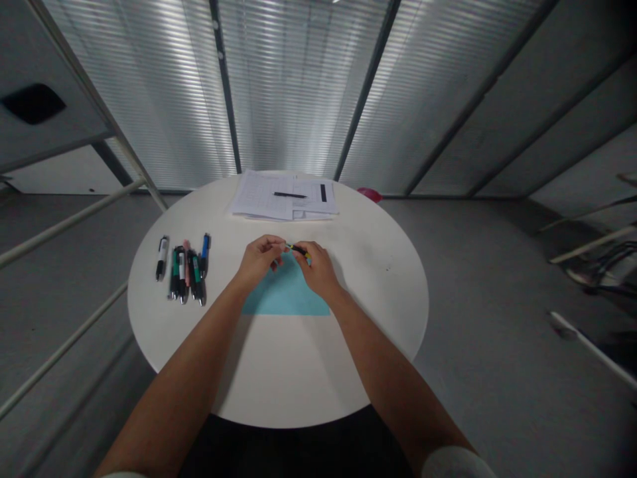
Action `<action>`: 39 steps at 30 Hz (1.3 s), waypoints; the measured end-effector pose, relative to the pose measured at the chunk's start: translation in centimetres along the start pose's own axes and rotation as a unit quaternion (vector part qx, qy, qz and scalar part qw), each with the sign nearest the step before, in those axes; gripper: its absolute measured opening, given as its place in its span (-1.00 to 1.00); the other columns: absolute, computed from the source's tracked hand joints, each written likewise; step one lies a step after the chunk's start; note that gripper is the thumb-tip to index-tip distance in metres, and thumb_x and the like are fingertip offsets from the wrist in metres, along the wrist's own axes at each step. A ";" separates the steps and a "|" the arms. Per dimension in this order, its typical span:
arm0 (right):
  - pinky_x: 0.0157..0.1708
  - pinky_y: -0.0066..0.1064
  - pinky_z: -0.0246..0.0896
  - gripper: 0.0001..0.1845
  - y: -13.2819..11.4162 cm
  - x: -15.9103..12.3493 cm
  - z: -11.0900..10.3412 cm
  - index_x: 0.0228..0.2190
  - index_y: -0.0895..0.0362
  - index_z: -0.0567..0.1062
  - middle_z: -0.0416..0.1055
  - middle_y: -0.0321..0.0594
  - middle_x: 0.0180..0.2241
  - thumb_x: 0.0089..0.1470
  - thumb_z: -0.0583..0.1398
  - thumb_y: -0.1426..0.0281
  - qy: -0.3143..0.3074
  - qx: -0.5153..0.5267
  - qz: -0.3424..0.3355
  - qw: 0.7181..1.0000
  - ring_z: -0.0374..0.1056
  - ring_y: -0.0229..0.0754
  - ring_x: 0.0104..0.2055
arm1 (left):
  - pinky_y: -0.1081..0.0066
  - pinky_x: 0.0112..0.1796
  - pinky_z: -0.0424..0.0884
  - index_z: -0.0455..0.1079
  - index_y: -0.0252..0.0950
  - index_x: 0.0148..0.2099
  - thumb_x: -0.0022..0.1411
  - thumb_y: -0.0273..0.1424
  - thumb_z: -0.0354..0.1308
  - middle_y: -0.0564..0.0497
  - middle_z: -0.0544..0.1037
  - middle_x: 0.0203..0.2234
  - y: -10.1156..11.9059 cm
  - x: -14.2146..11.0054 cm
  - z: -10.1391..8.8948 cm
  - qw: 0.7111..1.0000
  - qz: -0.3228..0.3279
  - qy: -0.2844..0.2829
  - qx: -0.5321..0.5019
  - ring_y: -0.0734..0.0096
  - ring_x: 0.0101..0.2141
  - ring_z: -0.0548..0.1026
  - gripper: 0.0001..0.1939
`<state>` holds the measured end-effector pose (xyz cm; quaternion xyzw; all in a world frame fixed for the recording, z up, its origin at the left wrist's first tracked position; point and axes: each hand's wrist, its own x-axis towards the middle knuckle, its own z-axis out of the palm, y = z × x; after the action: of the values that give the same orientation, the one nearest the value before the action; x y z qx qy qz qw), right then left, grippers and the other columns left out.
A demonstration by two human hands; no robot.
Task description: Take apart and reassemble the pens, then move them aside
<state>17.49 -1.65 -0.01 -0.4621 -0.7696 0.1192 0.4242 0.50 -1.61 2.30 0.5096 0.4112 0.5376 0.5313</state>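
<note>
A short black-and-yellow pen is held above a light-blue sheet of paper on the round white table. My right hand is closed around its right part, with thumb and fingers on the barrel. At the other end, my left hand pinches the pen's left tip between thumb and forefinger. The exact shape of that tip is hidden by the fingers. Both hands cover the upper part of the blue sheet.
Several pens lie grouped at the table's left, with a white-and-black pen apart from them. Toward the back is a stack of printed papers, a black pen on top. A white metal frame stands left of the table.
</note>
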 end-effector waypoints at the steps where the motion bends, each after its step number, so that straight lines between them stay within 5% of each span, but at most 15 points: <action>1: -0.07 -0.23 0.21 -0.75 0.0 0.0 0.0 -0.12 0.07 0.46 0.50 -0.14 -0.16 0.23 0.10 0.27 0.000 0.004 -0.001 1.000 0.38 -0.09 -0.10 | 0.50 -0.66 0.26 0.42 -0.36 -0.25 0.00 -0.26 0.31 0.00 0.53 -0.44 0.1 0.0 0.0 1.000 0.002 0.002 0.005 0.53 -0.61 0.40 -0.68; 13: -0.05 -0.27 0.26 -0.66 -0.4 0.0 -0.2 -0.07 0.05 0.48 0.45 -0.13 -0.18 0.29 -0.01 0.26 -0.030 0.084 -0.022 0.996 0.36 -0.15 -0.09 | 0.50 -0.66 0.25 0.44 -0.35 -0.31 -0.01 -0.24 0.32 0.07 0.45 -0.58 -0.3 0.1 0.1 0.999 0.003 -0.016 0.048 0.52 -0.62 0.38 -0.71; 19: -0.12 -0.29 0.31 -0.67 -0.1 -0.3 0.1 -0.01 0.06 0.37 0.45 -0.15 -0.16 0.20 0.12 0.27 -0.015 0.124 0.024 0.992 0.39 -0.17 -0.15 | 0.50 -0.65 0.27 0.43 -0.35 -0.31 0.00 -0.25 0.30 0.10 0.42 -0.62 -0.2 0.1 0.1 0.999 -0.001 -0.016 0.052 0.52 -0.63 0.38 -0.72; 28: -0.10 -0.27 0.31 -0.82 -0.5 0.0 -0.1 -0.20 0.08 0.45 0.37 -0.15 -0.21 0.19 0.12 0.30 -0.009 0.084 -0.003 0.996 0.34 -0.16 -0.15 | 0.51 -0.64 0.25 0.42 -0.32 -0.32 0.01 -0.26 0.29 0.11 0.41 -0.63 -0.6 0.2 0.0 0.997 0.016 0.001 0.070 0.52 -0.64 0.37 -0.75; 39: -0.10 -0.29 0.32 -0.76 -0.7 0.1 -0.3 -0.16 0.09 0.50 0.37 -0.13 -0.22 0.23 0.11 0.29 0.003 0.082 -0.023 0.996 0.34 -0.16 -0.13 | 0.49 -0.64 0.27 0.45 -0.34 -0.29 -0.03 -0.21 0.33 0.09 0.42 -0.59 0.0 0.0 0.1 0.999 0.005 -0.010 0.039 0.51 -0.62 0.38 -0.68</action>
<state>17.29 -2.09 0.66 -0.4083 -0.7662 0.1705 0.4660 0.64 -1.64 2.34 0.5373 0.4240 0.5189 0.5122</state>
